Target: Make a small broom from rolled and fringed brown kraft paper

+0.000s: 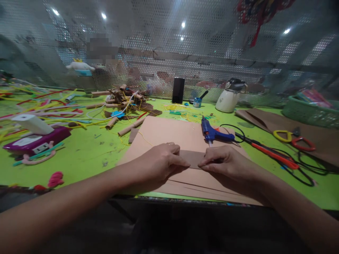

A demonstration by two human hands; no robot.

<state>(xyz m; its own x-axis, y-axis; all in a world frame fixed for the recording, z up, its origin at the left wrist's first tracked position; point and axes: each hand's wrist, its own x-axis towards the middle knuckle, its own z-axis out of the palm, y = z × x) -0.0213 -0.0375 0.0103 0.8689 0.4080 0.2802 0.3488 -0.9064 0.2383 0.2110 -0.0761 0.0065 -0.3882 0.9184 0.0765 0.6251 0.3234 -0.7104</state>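
Observation:
A narrow brown paper strip [192,158] lies across a stack of tan paper sheets [169,132] near the table's front edge. My left hand [160,160] has its fingers closed on the strip's left part, the thumb pressing along the near edge. Opposite it, my right hand [225,161] pinches that same edge between thumb and forefinger. A short gap of strip shows between the two hands; its ends are hidden under them. Just beyond my right hand, a blue glue gun [212,132] rests on the sheets, its nozzle pointing away from me.
Yellow- and red-handled scissors [287,135] and a red-handled tool [275,155] with black cable lie right. A white jug [230,97] and black cylinder [178,90] stand behind. Rolled brown paper tubes [132,126] sit back left, near a purple power strip [39,141].

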